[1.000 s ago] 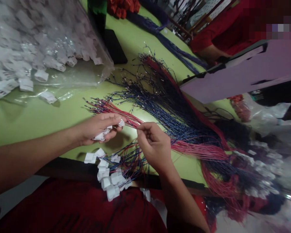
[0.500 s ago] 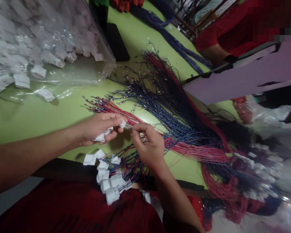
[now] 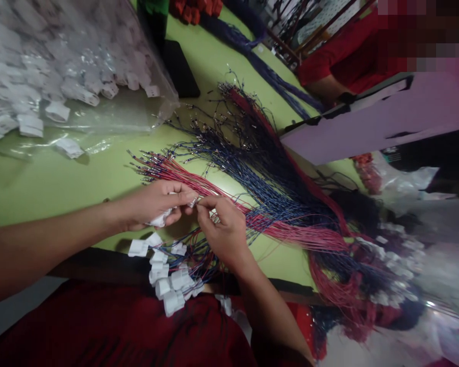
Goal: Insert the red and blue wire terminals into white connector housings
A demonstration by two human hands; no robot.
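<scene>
My left hand (image 3: 162, 201) is closed on white plastic connectors; one small connector (image 3: 193, 202) shows at the fingertips, another (image 3: 161, 218) lies in the palm. Close against it, my right hand (image 3: 225, 224) pinches a thin wire whose end meets the connector; how far it goes in is hidden by the fingers. Beyond both hands lies a bundle of red wires (image 3: 187, 178) with metal-tipped ends, and beside it blue-and-black wires (image 3: 248, 176). Several white connectors (image 3: 172, 280) with wires attached rest at the near table edge, below my hands.
A clear plastic bag (image 3: 80, 61) full of white connectors fills the far left. One loose connector (image 3: 69, 148) lies on its edge. At the back are a black flat object (image 3: 181, 69) and purple wire bundles (image 3: 275, 76). A person in a red sleeve (image 3: 329, 63) sits across, behind a purple panel (image 3: 367, 122).
My right hand has moved slightly left, and the wire end is now closer against the connector. My left fingers cover more of the connector. The whole view has shifted a little.
</scene>
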